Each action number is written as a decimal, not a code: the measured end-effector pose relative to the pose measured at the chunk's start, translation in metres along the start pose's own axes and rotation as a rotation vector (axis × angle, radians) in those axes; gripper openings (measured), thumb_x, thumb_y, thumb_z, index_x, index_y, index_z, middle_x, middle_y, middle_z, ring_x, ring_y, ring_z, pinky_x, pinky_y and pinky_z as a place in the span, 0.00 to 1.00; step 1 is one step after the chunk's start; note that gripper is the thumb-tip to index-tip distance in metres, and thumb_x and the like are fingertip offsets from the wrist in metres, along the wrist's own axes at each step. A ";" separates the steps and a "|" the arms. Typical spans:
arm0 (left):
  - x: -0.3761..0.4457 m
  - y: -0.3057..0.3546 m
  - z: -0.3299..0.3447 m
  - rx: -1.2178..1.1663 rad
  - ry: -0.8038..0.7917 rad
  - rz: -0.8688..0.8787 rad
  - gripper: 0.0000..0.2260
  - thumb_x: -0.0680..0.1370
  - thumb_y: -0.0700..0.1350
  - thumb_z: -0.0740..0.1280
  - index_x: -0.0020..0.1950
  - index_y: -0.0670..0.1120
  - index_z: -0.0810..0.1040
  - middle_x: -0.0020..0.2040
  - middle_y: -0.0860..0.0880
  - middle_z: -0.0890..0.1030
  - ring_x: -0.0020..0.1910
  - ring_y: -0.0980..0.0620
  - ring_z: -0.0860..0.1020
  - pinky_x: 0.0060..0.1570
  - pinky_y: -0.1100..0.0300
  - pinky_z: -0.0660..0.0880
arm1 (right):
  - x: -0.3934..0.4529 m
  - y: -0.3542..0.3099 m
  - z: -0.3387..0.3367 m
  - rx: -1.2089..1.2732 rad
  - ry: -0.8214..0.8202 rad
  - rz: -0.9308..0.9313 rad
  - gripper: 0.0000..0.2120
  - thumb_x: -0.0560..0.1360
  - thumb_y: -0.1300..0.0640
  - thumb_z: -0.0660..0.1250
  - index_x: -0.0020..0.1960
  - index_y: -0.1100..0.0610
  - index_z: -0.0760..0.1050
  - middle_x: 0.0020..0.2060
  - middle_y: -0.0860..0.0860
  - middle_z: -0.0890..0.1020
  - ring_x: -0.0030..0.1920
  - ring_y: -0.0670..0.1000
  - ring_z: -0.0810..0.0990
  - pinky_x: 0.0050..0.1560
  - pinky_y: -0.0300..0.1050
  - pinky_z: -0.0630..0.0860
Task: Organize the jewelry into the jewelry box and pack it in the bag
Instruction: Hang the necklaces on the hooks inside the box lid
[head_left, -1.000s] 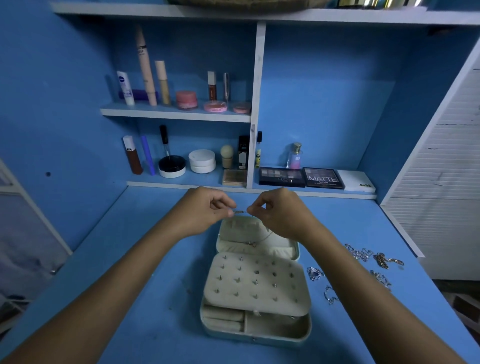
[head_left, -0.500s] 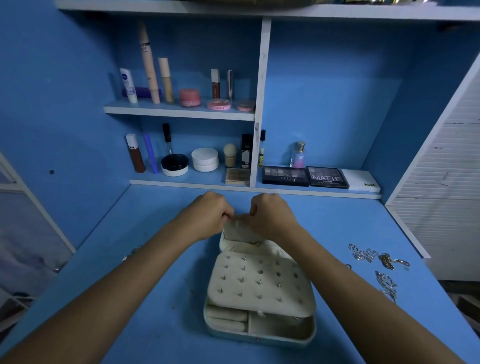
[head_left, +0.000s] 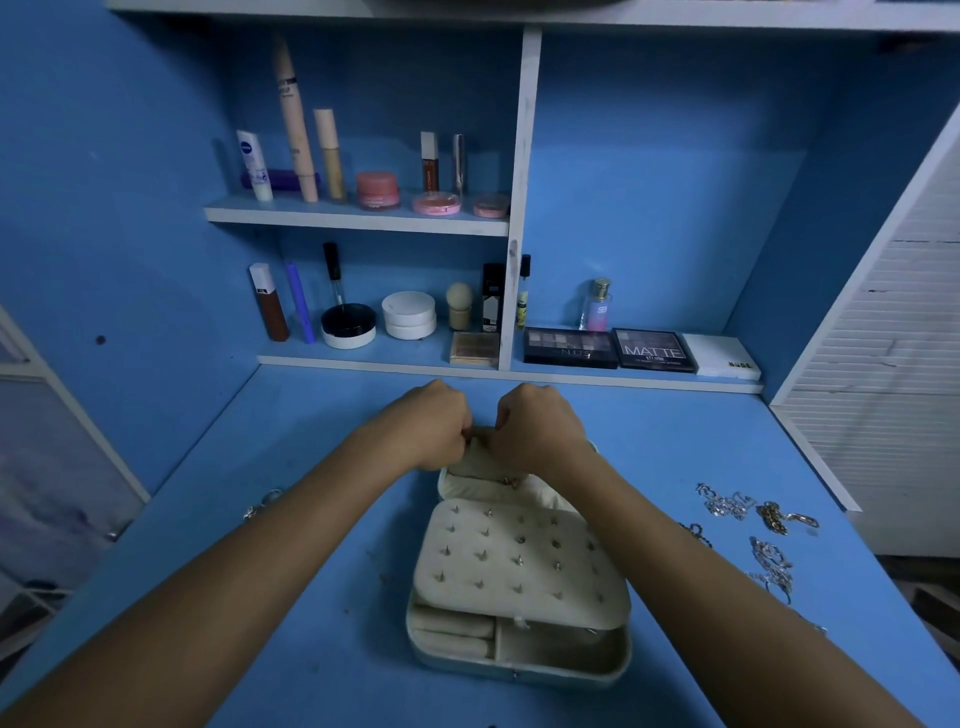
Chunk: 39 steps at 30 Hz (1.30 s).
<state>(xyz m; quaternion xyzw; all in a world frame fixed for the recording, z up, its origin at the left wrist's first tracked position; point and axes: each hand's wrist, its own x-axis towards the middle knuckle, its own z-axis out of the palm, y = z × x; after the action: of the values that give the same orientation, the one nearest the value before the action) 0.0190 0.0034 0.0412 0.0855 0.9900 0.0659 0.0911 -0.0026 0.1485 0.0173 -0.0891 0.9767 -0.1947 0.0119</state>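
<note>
- The blue desk (head_left: 311, 597) fills the lower part of the view, backed by a blue wall unit with white shelves (head_left: 358, 215) that carry cosmetics: tubes, jars, compacts and a perfume bottle (head_left: 597, 306).
- Three eyeshadow palettes lie side by side on the lowest ledge to the right of the white divider; the middle one reads MATTE (head_left: 653, 351).
- The cream jewelry box (head_left: 519, 649) sits open in the middle of the desk, between the two forearms. Its lower tray is split into compartments, with padded rolls at its left.
- A hinged earring panel (head_left: 519, 561), studded with small metal posts, lies tilted over the tray.
- The box lid (head_left: 493, 486) lies open on the far side, and a small gold piece shows inside it.
- The left hand (head_left: 431, 423) is curled tight at the lid's far edge, knuckles up; its fingertips pinch something there, too hidden to name.
- The right hand (head_left: 535, 428) is curled the same way just beside it, almost touching; what it pinches cannot be made out.
- Loose jewelry lies on the desk to the right of the box: silver chains (head_left: 724, 504), a gold chain (head_left: 779, 519) and more silver pieces (head_left: 771, 561) nearer the edge.
- A few small silver items (head_left: 262, 501) rest left of the left forearm.
</note>
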 end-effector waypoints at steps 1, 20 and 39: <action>0.000 -0.001 0.000 -0.018 -0.008 0.000 0.08 0.73 0.35 0.61 0.42 0.37 0.81 0.41 0.43 0.75 0.38 0.46 0.74 0.35 0.55 0.70 | 0.000 0.001 -0.002 0.021 -0.018 0.005 0.07 0.73 0.53 0.70 0.45 0.57 0.81 0.43 0.53 0.81 0.43 0.53 0.80 0.39 0.42 0.77; -0.001 -0.012 -0.004 -0.040 -0.028 0.089 0.13 0.75 0.38 0.62 0.50 0.46 0.86 0.48 0.46 0.82 0.48 0.46 0.80 0.48 0.50 0.81 | 0.000 -0.005 0.000 0.040 -0.005 0.109 0.08 0.72 0.54 0.70 0.48 0.56 0.79 0.44 0.51 0.79 0.41 0.53 0.77 0.40 0.43 0.75; -0.014 0.004 -0.017 -0.507 0.045 0.095 0.06 0.75 0.42 0.72 0.45 0.54 0.80 0.43 0.54 0.82 0.42 0.57 0.80 0.42 0.64 0.75 | -0.023 0.012 -0.049 0.031 -0.279 -0.038 0.10 0.75 0.56 0.64 0.38 0.52 0.81 0.38 0.48 0.80 0.38 0.49 0.78 0.38 0.41 0.75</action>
<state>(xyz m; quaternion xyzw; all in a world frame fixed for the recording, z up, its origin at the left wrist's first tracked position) 0.0300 0.0027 0.0603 0.1051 0.9385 0.3178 0.0845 0.0151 0.1816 0.0578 -0.1334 0.9606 -0.1959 0.1452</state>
